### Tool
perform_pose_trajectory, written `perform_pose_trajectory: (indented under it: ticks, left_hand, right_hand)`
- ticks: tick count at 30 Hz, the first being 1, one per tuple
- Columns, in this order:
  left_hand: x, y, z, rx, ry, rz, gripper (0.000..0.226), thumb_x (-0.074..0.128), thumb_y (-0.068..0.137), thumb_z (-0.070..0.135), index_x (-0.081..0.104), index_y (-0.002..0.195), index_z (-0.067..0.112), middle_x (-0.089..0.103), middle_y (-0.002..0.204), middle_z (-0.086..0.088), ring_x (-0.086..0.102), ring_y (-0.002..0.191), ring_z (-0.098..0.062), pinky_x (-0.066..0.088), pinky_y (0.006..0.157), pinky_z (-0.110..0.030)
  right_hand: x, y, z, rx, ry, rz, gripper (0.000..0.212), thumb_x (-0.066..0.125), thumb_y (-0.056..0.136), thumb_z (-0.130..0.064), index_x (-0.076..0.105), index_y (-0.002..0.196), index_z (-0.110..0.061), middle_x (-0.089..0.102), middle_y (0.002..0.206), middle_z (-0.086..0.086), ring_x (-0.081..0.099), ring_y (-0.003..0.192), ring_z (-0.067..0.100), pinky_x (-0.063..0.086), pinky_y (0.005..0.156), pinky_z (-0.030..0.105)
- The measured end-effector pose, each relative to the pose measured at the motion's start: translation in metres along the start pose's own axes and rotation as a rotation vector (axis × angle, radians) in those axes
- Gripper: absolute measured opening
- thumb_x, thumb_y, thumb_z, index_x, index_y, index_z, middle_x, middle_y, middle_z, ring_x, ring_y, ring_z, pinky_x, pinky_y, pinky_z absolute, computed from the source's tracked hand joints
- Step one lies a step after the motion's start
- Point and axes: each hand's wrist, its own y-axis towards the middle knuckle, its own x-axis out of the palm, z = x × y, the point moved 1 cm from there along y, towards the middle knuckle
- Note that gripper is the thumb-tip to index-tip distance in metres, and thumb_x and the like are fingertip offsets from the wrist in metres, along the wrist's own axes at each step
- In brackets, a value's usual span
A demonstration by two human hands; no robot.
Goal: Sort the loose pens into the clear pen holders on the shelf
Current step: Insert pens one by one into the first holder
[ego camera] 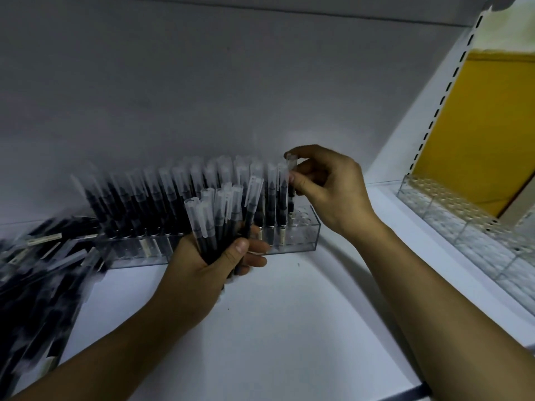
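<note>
A clear pen holder (307, 235) stands on the white shelf, filled along most of its length with upright black pens that have frosted caps. My left hand (202, 264) grips a bundle of several such pens (220, 215) just in front of the holder. My right hand (327, 186) pinches the cap of one pen (291, 180), held upright over the holder's right end, its lower tip down among the holes. A few holes at the far right of the holder stand free.
A heap of loose black pens (43, 273) lies at the left on the shelf. More clear holders (451, 215) without pens line the adjoining shelf at the right, beside a slotted upright and a yellow board (474, 134). The shelf's back wall rises behind the holder.
</note>
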Motion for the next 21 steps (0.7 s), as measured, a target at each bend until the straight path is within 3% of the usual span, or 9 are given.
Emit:
perform_pose_trajectory:
  ticks: [4,7,9,11,13,17,19,21]
  left_hand:
    - [0.0,-0.001,0.001,0.01,-0.019,-0.017,0.021,0.046,0.098,0.001,0.066,0.103,0.005,0.078,0.08,-0.001,0.068,0.061,-0.004,0.042,0.043,-0.008]
    - [0.0,0.0,-0.001,0.007,-0.013,-0.004,0.02,0.047,0.097,0.001,0.066,0.101,0.007,0.077,0.078,0.001,0.068,0.059,-0.003,0.042,0.043,-0.008]
    - [0.0,0.0,-0.002,0.019,-0.005,-0.005,0.019,0.049,0.096,0.005,0.067,0.1,0.009,0.078,0.083,0.0,0.072,0.068,-0.008,0.047,0.048,-0.011]
    - [0.0,0.0,-0.001,0.021,-0.015,0.004,0.018,0.05,0.095,0.005,0.068,0.1,0.007,0.078,0.083,-0.001,0.071,0.065,-0.007,0.047,0.048,-0.011]
    - [0.001,-0.001,0.002,0.03,-0.023,0.01,0.018,0.051,0.095,0.002,0.068,0.098,0.005,0.077,0.074,0.002,0.064,0.052,-0.002,0.042,0.043,-0.008]
    - [0.004,0.0,0.001,0.052,-0.017,0.035,0.018,0.053,0.094,-0.002,0.063,0.084,0.01,0.066,0.05,0.007,0.056,0.038,0.0,0.038,0.039,-0.007]
    - [0.003,0.0,0.0,0.052,-0.02,0.031,0.018,0.053,0.094,-0.002,0.062,0.084,0.011,0.067,0.051,0.008,0.056,0.037,0.0,0.038,0.039,-0.007]
    - [0.003,0.0,0.001,0.054,-0.024,0.01,0.014,0.053,0.094,0.001,0.065,0.091,0.007,0.073,0.063,0.005,0.061,0.043,-0.002,0.039,0.04,-0.007]
  right_hand:
    - [0.0,0.0,0.001,0.02,-0.033,-0.014,0.027,0.076,0.092,-0.02,0.068,0.118,-0.024,0.074,0.091,-0.006,0.072,0.081,0.011,0.062,0.081,0.04]
    - [-0.001,-0.003,-0.007,0.012,-0.089,0.07,0.039,0.077,0.091,-0.024,0.062,0.127,-0.027,0.069,0.105,-0.01,0.068,0.092,0.004,0.059,0.078,0.023]
    - [-0.002,-0.008,-0.017,-0.079,-0.067,0.199,0.033,0.076,0.091,-0.022,0.063,0.121,-0.023,0.068,0.097,-0.008,0.066,0.085,0.008,0.053,0.067,0.018]
    - [0.001,-0.015,-0.029,-0.163,0.037,0.234,0.02,0.075,0.091,-0.017,0.067,0.11,-0.016,0.067,0.08,-0.002,0.062,0.068,0.013,0.048,0.058,0.023]
    - [0.008,-0.022,-0.037,-0.179,0.157,0.121,0.016,0.076,0.091,-0.018,0.07,0.105,-0.013,0.067,0.07,0.002,0.059,0.055,0.019,0.05,0.05,0.035]
    - [0.019,-0.028,-0.038,-0.12,0.263,-0.097,0.022,0.08,0.087,-0.019,0.074,0.105,-0.01,0.076,0.084,0.001,0.058,0.047,0.035,0.053,0.042,0.05]
    - [0.019,-0.028,-0.036,-0.094,0.304,-0.128,0.017,0.081,0.086,-0.014,0.074,0.1,-0.007,0.077,0.082,0.004,0.059,0.05,0.044,0.053,0.041,0.052]
    - [0.018,-0.027,-0.038,-0.063,0.355,-0.13,0.012,0.079,0.085,-0.01,0.074,0.095,-0.006,0.075,0.077,0.007,0.062,0.05,0.04,0.055,0.041,0.042]
